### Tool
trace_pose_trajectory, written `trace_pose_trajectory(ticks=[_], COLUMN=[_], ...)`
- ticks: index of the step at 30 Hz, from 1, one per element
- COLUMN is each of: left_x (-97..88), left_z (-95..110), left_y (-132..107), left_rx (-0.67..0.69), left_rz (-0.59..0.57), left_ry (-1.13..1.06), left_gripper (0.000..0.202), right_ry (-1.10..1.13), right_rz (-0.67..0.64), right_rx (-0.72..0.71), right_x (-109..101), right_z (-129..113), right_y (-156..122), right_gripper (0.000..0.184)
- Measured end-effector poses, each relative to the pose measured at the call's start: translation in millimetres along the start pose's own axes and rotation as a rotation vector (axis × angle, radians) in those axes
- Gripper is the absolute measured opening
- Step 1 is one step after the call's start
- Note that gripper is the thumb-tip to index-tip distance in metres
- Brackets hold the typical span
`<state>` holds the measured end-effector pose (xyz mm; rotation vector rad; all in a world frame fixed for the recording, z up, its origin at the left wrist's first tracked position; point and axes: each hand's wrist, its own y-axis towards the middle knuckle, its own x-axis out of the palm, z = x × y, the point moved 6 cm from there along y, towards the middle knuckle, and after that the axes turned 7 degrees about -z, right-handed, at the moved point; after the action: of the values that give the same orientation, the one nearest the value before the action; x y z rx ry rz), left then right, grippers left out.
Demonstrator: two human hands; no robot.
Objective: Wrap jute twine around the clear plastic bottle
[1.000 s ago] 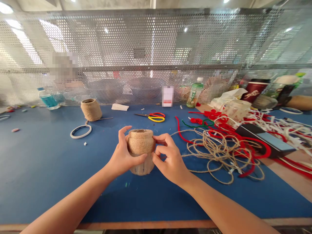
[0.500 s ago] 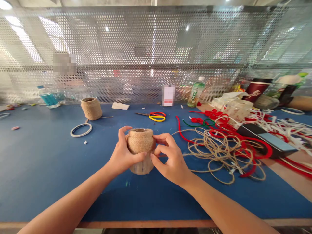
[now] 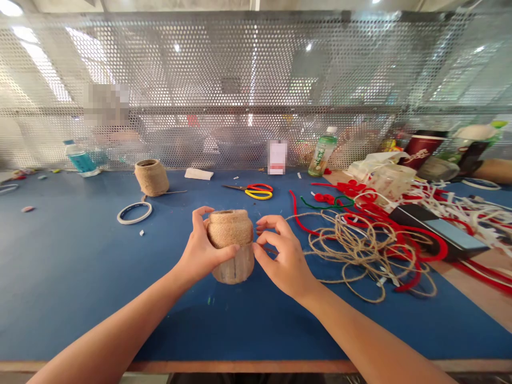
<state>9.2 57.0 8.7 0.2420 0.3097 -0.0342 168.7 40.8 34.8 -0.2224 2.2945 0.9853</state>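
A jar (image 3: pixel 233 266) stands in front of me, its upper half wound with tan twine and its lower part bare and see-through. My left hand (image 3: pixel 202 248) grips it from the left, thumb across the front and fingers behind the neck. Just off the jar's right side, my right hand (image 3: pixel 282 256) pinches the twine between thumb and index finger. From there the strand runs right to a loose tangle of twine (image 3: pixel 352 240) on the blue table.
Behind are a twine-wrapped jar (image 3: pixel 152 178), a white tape ring (image 3: pixel 135 213) and scissors (image 3: pixel 256 191) with red and yellow handles. Red cords (image 3: pixel 428 245), a black box (image 3: pixel 440 229) and a green-labelled bottle (image 3: pixel 323 152) stand to the right. A perforated metal screen (image 3: pixel 224 64) closes the back.
My right hand has drawn slightly away from the jar, opening a small gap. The jar has tilted or turned a little in my left hand, which keeps its grip.
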Motion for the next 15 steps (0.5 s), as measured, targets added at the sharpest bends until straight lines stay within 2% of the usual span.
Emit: trace_pose_trajectory(ticks=[15], left_x=[1.7], left_z=[-2.5], left_y=[-1.1], left_rx=[0.019], left_rz=[-0.016], left_ry=[-0.090], left_gripper=[0.073], right_ry=[-0.047], right_rz=[0.029], right_rx=[-0.041], right_x=[-1.0], right_z=[-0.7], right_y=[1.0], right_gripper=[0.014])
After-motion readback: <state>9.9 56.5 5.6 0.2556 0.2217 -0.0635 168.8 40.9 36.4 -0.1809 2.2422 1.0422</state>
